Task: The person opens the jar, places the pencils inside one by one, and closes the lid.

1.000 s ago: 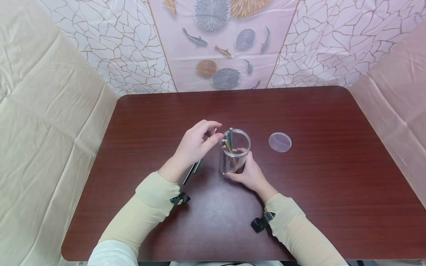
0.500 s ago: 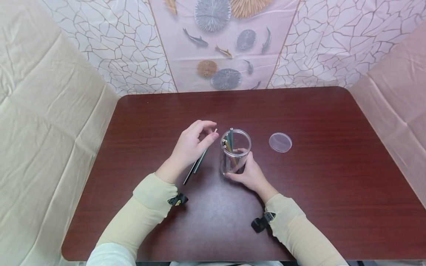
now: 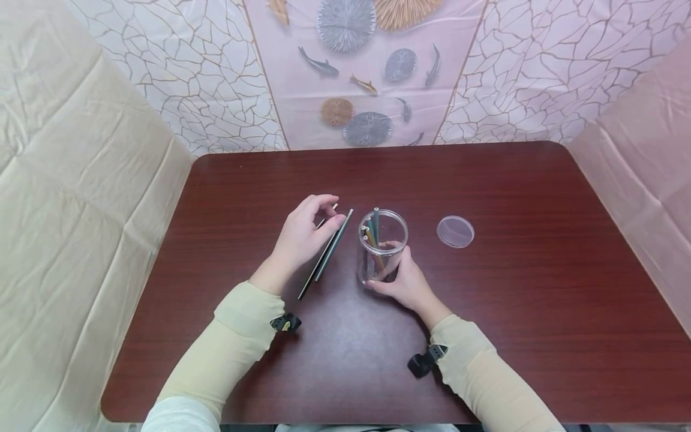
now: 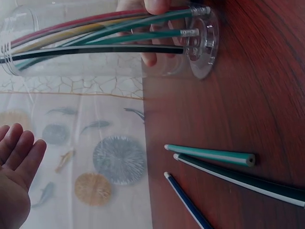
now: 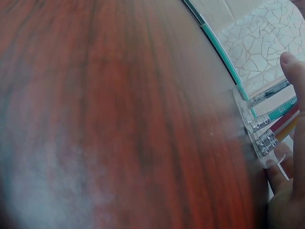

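Observation:
My right hand (image 3: pixel 406 285) grips a clear plastic jar (image 3: pixel 400 233) low on its side. The jar stands upright with several pencils (image 3: pixel 376 221) inside; the left wrist view shows red, yellow, green and black ones. To the jar's left, three pencils lie on the table: a green one (image 4: pixel 209 153), a black-and-white one (image 4: pixel 238 177) and a dark blue one (image 4: pixel 185 199). Over these loose pencils hovers my left hand (image 3: pixel 305 231), its fingers loosely bent and apart, holding nothing. It partly covers their far ends in the head view.
A round clear lid (image 3: pixel 456 232) lies flat on the dark red-brown table (image 3: pixel 540 288), right of the jar. Patterned cloth (image 3: pixel 367 72) hangs behind the table's far edge, with pale cloth at both sides.
My left hand has moved left, away from the jar's rim to above the loose pencils, uncovering more of the green one. The right hand and jar have stayed in place.

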The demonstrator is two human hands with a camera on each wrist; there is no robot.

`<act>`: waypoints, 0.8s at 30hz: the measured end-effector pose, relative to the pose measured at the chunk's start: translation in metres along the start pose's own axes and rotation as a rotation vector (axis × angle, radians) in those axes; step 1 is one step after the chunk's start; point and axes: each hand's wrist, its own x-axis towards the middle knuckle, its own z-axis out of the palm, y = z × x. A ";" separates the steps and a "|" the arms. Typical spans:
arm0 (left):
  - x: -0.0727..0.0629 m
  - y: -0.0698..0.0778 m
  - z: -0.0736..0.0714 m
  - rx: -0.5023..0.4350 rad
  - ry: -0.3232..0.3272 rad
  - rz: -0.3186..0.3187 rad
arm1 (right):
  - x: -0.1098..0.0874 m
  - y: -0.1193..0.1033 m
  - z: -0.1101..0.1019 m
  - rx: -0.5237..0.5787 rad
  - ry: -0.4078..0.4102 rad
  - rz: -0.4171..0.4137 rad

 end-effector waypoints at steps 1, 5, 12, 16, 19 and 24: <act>0.000 -0.001 0.000 -0.002 -0.002 -0.007 | 0.000 0.000 0.000 0.000 0.000 0.003; 0.000 -0.007 0.000 -0.003 -0.018 -0.038 | 0.000 -0.001 0.000 0.005 -0.002 0.003; -0.001 -0.015 -0.001 0.052 -0.072 -0.127 | 0.001 0.000 -0.001 0.001 -0.010 -0.014; -0.002 -0.019 -0.001 0.085 -0.101 -0.145 | 0.001 0.000 -0.001 0.009 -0.010 -0.008; -0.002 -0.021 0.000 0.095 -0.107 -0.146 | 0.001 0.000 -0.001 0.012 -0.010 -0.003; -0.003 -0.025 0.001 0.122 -0.119 -0.177 | 0.001 0.000 -0.002 0.008 -0.015 0.005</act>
